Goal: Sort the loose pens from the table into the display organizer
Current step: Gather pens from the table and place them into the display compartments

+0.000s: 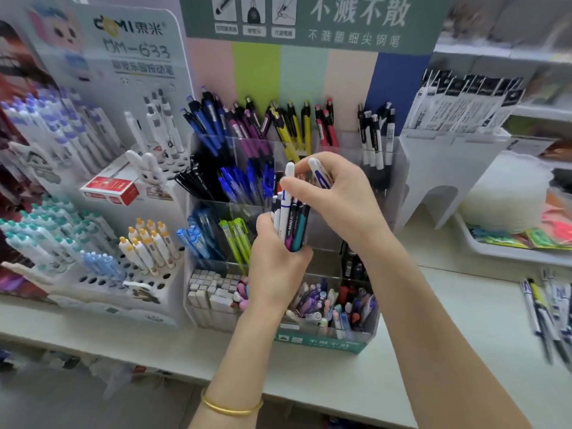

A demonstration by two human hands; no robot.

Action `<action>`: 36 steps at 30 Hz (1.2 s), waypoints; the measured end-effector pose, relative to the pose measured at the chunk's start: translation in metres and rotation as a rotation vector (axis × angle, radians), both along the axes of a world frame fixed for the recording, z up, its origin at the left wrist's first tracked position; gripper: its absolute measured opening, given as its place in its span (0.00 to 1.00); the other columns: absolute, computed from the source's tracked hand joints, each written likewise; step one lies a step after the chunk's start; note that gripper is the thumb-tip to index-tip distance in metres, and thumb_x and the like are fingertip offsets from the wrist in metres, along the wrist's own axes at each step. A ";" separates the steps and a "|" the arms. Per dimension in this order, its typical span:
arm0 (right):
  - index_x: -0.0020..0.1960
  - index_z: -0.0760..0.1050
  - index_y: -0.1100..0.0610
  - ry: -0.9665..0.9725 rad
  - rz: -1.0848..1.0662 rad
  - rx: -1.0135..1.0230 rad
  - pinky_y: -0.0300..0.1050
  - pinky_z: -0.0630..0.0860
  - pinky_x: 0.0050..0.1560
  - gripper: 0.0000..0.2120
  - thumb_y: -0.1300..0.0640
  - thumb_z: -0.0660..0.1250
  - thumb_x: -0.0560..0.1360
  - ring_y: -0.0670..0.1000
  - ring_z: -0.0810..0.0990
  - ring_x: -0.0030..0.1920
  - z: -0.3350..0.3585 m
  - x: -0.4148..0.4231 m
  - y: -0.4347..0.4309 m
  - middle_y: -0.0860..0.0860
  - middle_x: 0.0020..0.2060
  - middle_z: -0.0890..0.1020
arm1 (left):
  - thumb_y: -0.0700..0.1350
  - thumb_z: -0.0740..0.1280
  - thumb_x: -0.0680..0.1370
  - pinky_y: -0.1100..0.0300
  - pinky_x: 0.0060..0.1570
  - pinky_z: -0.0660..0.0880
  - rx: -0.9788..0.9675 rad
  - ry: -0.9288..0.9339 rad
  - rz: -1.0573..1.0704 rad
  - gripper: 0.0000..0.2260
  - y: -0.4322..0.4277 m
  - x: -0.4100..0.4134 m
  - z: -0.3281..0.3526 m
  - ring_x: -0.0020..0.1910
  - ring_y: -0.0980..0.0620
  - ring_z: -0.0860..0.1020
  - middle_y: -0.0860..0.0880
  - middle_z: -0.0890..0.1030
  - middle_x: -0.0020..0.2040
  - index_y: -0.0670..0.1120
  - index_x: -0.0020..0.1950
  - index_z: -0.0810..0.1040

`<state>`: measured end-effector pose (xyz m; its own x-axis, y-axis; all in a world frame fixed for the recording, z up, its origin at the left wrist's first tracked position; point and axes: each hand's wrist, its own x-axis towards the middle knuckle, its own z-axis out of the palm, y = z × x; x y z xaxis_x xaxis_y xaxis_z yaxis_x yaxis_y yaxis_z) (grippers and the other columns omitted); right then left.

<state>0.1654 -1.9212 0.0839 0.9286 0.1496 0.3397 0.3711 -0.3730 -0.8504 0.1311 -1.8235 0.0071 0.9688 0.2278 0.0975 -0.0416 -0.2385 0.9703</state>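
Left hand [278, 258]: grips a bunch [295, 224] of pens in front of the organizer [328, 342].
Right hand [335, 196]: pinches a white pen [318, 174], also in front of the organizer, near its middle.
Loose pens [544, 305]: lie on the table [458, 320], far to the right of the organizer.

left hand [275, 261]: grips an upright bundle of pens [297, 224] before the clear organizer [394, 168]
right hand [334, 196]: pinches a white pen [286, 205] in the bundle, a white-blue pen [318, 174] tucked in its fingers
table [464, 335]: loose pens [544, 308] at far right
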 end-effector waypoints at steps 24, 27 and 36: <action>0.45 0.69 0.55 -0.024 -0.274 0.678 0.33 0.62 0.22 0.07 0.58 0.58 0.82 0.45 0.64 0.25 0.008 0.008 -0.017 0.55 0.38 0.79 | 0.35 0.69 0.72 0.69 0.27 0.68 0.105 0.049 -0.270 0.17 0.017 0.015 -0.008 0.33 0.55 0.72 0.51 0.73 0.39 0.49 0.54 0.67; 0.44 0.65 0.55 -0.057 -0.345 0.778 0.34 0.61 0.21 0.08 0.59 0.55 0.83 0.44 0.64 0.23 0.008 0.008 -0.029 0.51 0.31 0.78 | 0.35 0.69 0.72 0.66 0.30 0.70 0.086 0.046 -0.262 0.17 0.014 0.012 -0.014 0.34 0.55 0.72 0.51 0.73 0.40 0.49 0.55 0.67; 0.45 0.64 0.52 -0.268 -0.615 0.610 0.42 0.74 0.46 0.07 0.55 0.56 0.82 0.48 0.79 0.34 -0.007 0.007 -0.059 0.48 0.31 0.81 | 0.33 0.67 0.75 0.68 0.28 0.67 -0.103 -0.002 -0.281 0.14 -0.003 0.013 -0.015 0.29 0.60 0.66 0.51 0.68 0.36 0.50 0.49 0.68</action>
